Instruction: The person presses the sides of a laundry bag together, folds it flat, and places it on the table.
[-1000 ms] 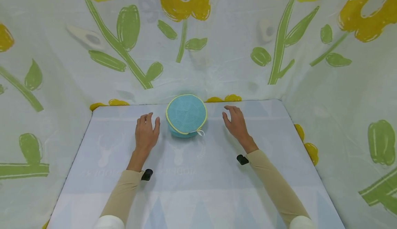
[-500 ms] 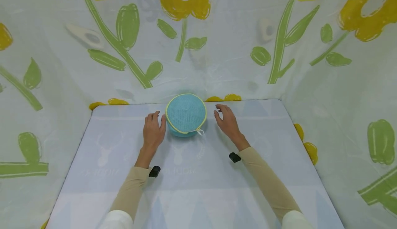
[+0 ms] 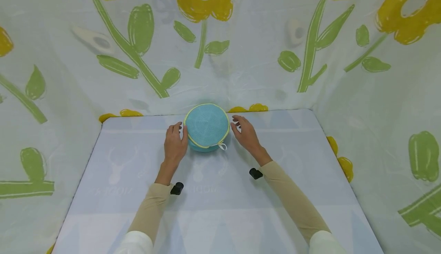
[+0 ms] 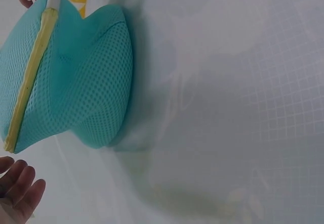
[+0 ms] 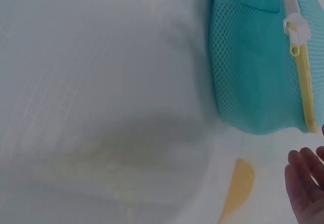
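A round turquoise mesh laundry bag (image 3: pixel 206 126) with yellow trim stands near the back edge of the table. In the right wrist view its yellow zipper (image 5: pixel 304 77) runs along the top, with a white loop tab (image 5: pixel 297 29) at the zipper pull. My left hand (image 3: pixel 175 142) is at the bag's left side, thumb right by the yellow rim and fingers relaxed. On the other side my right hand (image 3: pixel 246 134) is held just off the rim, fingers loosely bent and holding nothing. Both wrist views show fingers spread beside the mesh.
The bag stands on a pale patterned cloth (image 3: pixel 220 215) covering the table. Behind it rises a white curtain (image 3: pixel 248 74) printed with yellow flowers and green leaves, which also encloses the left and right sides. A small black camera sits on each wrist.
Both hands have moved inward toward the bag, the left one rightward up to the rim and the right one leftward. The bag has stayed in place.
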### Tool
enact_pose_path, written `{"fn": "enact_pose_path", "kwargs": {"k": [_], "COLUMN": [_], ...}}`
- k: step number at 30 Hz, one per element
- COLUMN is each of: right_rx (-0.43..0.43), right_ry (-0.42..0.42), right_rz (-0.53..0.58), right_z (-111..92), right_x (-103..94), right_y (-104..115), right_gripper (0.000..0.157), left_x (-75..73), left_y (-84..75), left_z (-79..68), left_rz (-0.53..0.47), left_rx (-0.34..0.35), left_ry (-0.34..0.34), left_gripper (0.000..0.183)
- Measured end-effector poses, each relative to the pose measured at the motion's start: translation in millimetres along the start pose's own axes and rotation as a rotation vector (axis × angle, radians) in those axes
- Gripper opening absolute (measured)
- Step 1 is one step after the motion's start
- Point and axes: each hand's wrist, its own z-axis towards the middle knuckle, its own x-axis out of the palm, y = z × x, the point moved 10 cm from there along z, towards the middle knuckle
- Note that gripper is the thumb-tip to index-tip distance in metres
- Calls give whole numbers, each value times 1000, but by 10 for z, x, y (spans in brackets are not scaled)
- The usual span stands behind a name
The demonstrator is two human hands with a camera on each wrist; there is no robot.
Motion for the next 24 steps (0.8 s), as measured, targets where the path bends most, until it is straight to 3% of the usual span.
{"fn": "enact_pose_path", "kwargs": {"k": [14, 24], "right_rx": [-17, 120], "right_ry": [63, 70], "right_rz": [193, 318], "right_z": [4, 7], "right_x": [70, -17], "right_y": [121, 51], "right_gripper": [38, 38], "left_x": [60, 5], "left_y": [14, -30], "left_z": [21, 42], "left_rz": [-193, -300], "left_rx": [-86, -119], "left_ry": [31, 22], "left_gripper": [33, 31]}}
